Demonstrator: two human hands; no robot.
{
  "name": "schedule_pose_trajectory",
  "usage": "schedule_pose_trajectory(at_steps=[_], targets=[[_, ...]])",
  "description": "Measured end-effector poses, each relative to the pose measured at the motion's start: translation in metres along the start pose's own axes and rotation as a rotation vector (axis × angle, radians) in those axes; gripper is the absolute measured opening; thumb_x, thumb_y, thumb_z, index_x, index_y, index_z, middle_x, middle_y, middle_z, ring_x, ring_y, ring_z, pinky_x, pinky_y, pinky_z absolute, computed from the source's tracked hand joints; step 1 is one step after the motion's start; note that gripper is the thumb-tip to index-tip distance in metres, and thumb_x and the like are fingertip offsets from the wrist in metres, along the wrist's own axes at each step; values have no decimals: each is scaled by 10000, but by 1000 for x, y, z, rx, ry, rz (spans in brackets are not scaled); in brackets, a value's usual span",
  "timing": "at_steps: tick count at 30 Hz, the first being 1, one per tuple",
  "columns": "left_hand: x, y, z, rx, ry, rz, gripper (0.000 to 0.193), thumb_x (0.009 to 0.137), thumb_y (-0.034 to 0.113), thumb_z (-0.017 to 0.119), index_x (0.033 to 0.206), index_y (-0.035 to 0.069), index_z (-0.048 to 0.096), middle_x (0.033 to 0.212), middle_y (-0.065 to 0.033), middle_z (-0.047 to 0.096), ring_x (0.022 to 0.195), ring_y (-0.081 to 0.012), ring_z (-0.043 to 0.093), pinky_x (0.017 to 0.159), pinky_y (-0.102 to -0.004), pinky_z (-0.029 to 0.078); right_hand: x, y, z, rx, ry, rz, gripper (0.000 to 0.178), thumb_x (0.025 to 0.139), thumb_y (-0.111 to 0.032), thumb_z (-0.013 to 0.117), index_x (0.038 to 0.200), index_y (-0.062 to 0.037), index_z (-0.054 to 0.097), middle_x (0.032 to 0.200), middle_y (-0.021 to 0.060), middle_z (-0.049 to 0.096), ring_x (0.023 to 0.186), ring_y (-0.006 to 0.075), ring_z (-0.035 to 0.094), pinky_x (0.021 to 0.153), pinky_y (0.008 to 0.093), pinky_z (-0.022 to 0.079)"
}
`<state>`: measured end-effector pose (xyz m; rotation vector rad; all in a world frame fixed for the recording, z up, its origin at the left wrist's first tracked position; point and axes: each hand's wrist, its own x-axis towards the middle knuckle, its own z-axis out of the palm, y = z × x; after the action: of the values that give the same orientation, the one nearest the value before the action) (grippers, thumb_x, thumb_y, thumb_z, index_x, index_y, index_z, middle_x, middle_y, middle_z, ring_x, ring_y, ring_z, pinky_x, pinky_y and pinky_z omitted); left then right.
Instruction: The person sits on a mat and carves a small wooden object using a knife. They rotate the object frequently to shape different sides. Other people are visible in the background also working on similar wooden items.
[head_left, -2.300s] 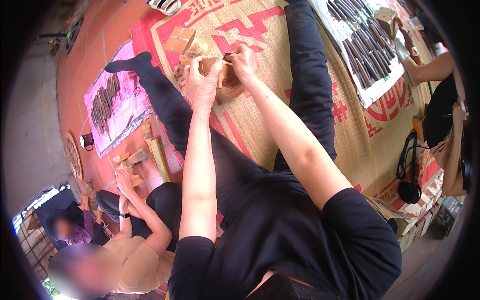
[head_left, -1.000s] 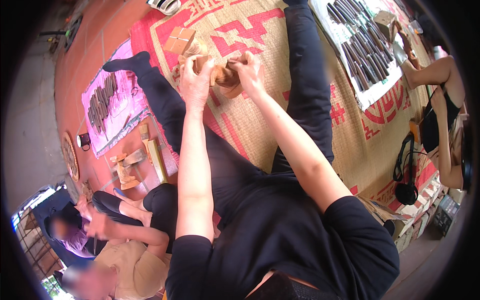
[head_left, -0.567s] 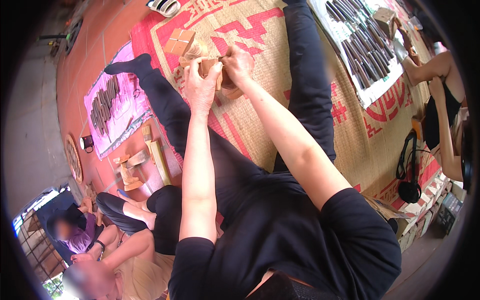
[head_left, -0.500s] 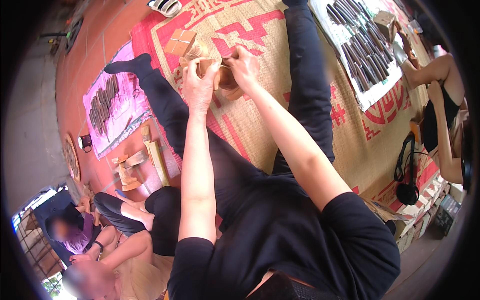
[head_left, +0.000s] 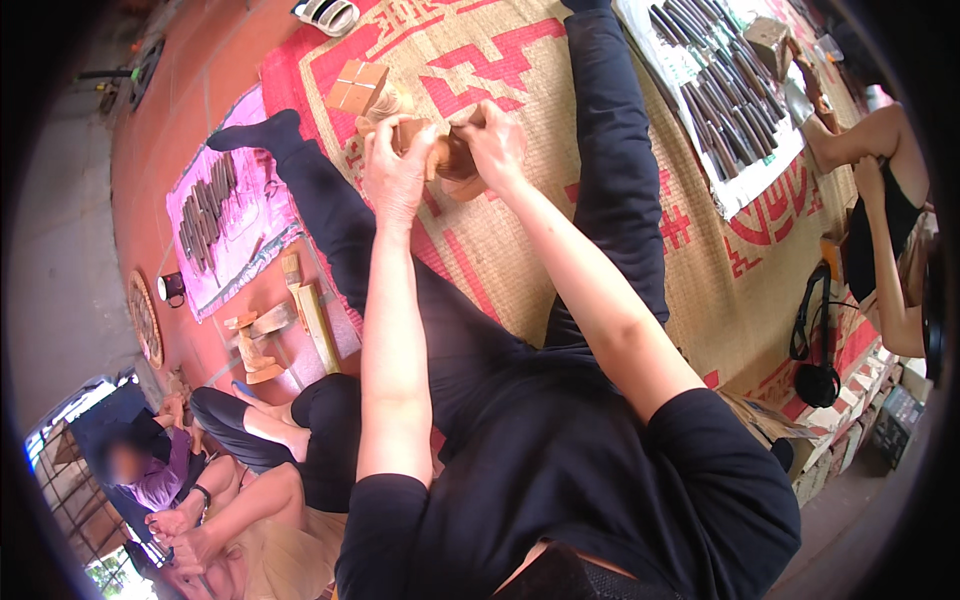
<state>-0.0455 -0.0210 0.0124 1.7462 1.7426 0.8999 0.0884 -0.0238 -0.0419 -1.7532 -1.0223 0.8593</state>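
In the head view, the person sits on a woven straw mat with red patterns (head_left: 520,250), legs in dark trousers spread to either side, and both bare hands meet over a rounded brown block of carved wood (head_left: 452,160) that sits on the mat between the legs, well out in front of the body. The left hand (head_left: 395,178) is curled over the near left side of the wood, fingers wrapped down around it in a firm hold; the right hand (head_left: 492,145) is closed on its upper right part, and whether it also grips a small tool cannot be told, since the fingers hide whatever lies beneath them. Just beyond the hands lies a small square orange-brown box (head_left: 357,86). Up to the right a white cloth with rows of dark long-handled chisels (head_left: 715,90) lies spread out; at the left a pink cloth bearing another row of dark tools (head_left: 215,235) lies on the red tiled floor, with pale wooden offcuts (head_left: 290,330) near it. Other people sit at the lower left and far right. The work looks to be mid-carving or shaping, with the piece steadied by both hands; the next move would call for the left hand keeping the wood from rolling while the right works with care.
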Motion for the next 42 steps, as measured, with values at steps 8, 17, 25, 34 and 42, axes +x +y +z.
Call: schedule_pose_trajectory(at_steps=[8, 17, 25, 34, 42], targets=[[7, -18, 3, -115, 1, -65, 511, 817, 485, 709, 1174, 128, 628, 1169, -129, 584, 1069, -271, 609, 951, -387, 450, -22, -9, 17, 130, 28, -87, 166, 766, -159, 749, 878, -65, 670, 842, 120, 706, 837, 308, 681, 734, 431, 516], [4, -5, 4, 15, -18, 22, 506, 797, 477, 736, 1161, 140, 635, 1086, -86, 589, 992, -237, 611, 899, -365, 472, 7, 2, 3, 69, 36, -67, 151, 784, -177, 747, 850, -69, 665, 779, 131, 694, 778, 301, 688, 719, 443, 519], [7, -5, 1, -72, -2, -44, 494, 835, 461, 704, 1158, 92, 640, 1139, -146, 597, 1077, -260, 582, 957, -365, 436, -11, -1, 21, 11, 48, -114, 203, 789, -214, 755, 880, -64, 654, 857, 138, 709, 803, 294, 692, 716, 402, 524], [8, -3, 2, 10, -23, 47, 507, 794, 491, 732, 1145, 137, 638, 1089, -100, 593, 999, -261, 619, 889, -376, 477, -13, 5, 4, 244, 28, -82, 168, 785, -199, 722, 894, -75, 690, 846, 140, 720, 812, 316, 697, 748, 433, 522], [-4, 11, 4, 80, -58, 15, 537, 785, 484, 739, 1179, 138, 626, 1130, -95, 590, 1051, -264, 624, 913, -390, 480, 16, -3, 17, -262, 25, -108, 140, 774, -196, 705, 821, -74, 656, 810, 146, 706, 815, 350, 691, 728, 469, 522]])
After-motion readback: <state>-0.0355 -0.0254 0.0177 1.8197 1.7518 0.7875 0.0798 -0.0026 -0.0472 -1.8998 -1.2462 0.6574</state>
